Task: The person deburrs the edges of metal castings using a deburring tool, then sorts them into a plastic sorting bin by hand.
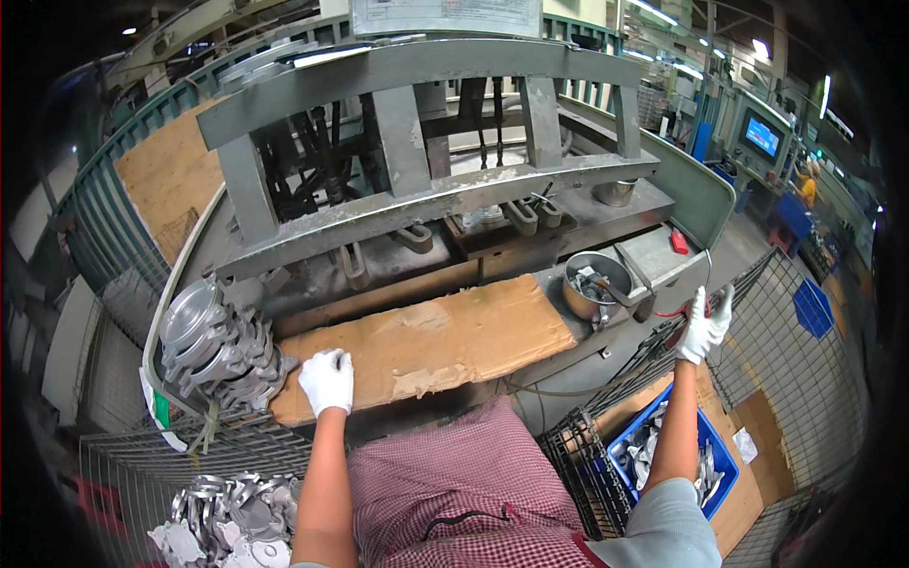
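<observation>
My left hand (328, 381), in a white glove, rests with curled fingers at the near left part of a worn cardboard sheet (445, 336). What is under its fingers, if anything, is hidden. Just left of it stand stacked round grey metal castings (204, 331). Out to the right, my right hand (703, 327), also gloved in white, is raised with thumb and forefinger apart. Behind its fingers a thin red cord or handle (670, 313) shows in part. Left of that hand is a metal pot (597, 284) with metal pieces in it.
A heavy grey machine frame (407, 213) spans the bench. A small red object (679, 241) lies on the right ledge. Low at left, a wire cage (123, 473) holds many castings (237, 521). A blue bin (724, 464) of metal parts sits below my right arm, near wire mesh (786, 331).
</observation>
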A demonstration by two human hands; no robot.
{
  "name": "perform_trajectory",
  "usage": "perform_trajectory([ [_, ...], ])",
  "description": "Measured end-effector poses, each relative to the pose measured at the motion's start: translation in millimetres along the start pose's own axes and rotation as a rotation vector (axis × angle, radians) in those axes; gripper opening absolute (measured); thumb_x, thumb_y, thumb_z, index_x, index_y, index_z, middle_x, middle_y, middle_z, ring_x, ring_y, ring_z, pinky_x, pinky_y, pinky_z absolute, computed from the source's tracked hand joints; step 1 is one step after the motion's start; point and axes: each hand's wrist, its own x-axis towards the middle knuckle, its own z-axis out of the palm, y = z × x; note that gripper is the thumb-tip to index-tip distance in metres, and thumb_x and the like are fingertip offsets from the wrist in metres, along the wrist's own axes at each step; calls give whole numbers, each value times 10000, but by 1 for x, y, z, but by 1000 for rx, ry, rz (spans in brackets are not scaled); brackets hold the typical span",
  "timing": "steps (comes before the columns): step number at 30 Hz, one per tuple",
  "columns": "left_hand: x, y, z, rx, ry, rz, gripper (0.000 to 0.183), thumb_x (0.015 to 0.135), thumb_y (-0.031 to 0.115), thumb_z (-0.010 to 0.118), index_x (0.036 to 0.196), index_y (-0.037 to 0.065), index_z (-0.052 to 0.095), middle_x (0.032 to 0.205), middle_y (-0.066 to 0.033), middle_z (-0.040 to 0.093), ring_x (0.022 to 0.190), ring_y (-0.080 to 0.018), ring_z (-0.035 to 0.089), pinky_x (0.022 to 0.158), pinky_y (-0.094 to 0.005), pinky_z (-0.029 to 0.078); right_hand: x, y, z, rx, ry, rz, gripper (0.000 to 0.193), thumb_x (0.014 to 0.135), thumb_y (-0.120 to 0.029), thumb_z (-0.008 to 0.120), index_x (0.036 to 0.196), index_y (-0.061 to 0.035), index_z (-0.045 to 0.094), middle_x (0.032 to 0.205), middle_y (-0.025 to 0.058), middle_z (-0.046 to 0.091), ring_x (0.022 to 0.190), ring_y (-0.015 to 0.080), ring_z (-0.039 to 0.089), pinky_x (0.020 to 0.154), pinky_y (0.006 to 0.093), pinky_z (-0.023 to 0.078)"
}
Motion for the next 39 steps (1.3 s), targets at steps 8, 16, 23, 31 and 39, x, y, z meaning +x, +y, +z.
perform_trajectory([
  [8,-1,-3,0,-27,-3,3,209,864,278,675,899,98,776,979,-105,746,923,-310,686,848,-443,528,-12,54,19,-49,-281,452,695,803,-339,855,1358,-25,577,1229,106,676,1082,218,650,972,349,495],
  [16,0,-1,0,-15,-21,-23,214,866,285,679,918,102,778,1002,-100,746,920,-312,688,848,-440,530,-60,-129,-23,266,-1026,466,480,862,-306,800,1242,-52,656,967,76,712,857,90,650,781,281,534],
  [23,-1,-5,4,-36,-48,-34,230,883,308,652,901,115,776,991,-96,743,905,-319,686,827,-442,534,-84,-212,111,79,-1343,20,542,883,-433,676,1244,-33,622,856,177,716,729,277,696,691,385,551],
  [31,-2,-6,5,-60,-50,-36,228,882,307,652,892,115,774,987,-93,741,894,-319,685,811,-450,536,-72,-234,191,-411,-1382,-128,554,842,-522,673,1102,-34,718,1114,215,713,1043,381,680,894,435,522],
  [39,-1,-5,3,-45,-69,-37,213,874,291,659,879,109,770,989,-95,742,890,-318,687,799,-453,538,-88,-273,208,-236,-1399,-187,611,837,-528,644,1167,-17,699,1187,259,676,1153,392,636,960,443,495],
])
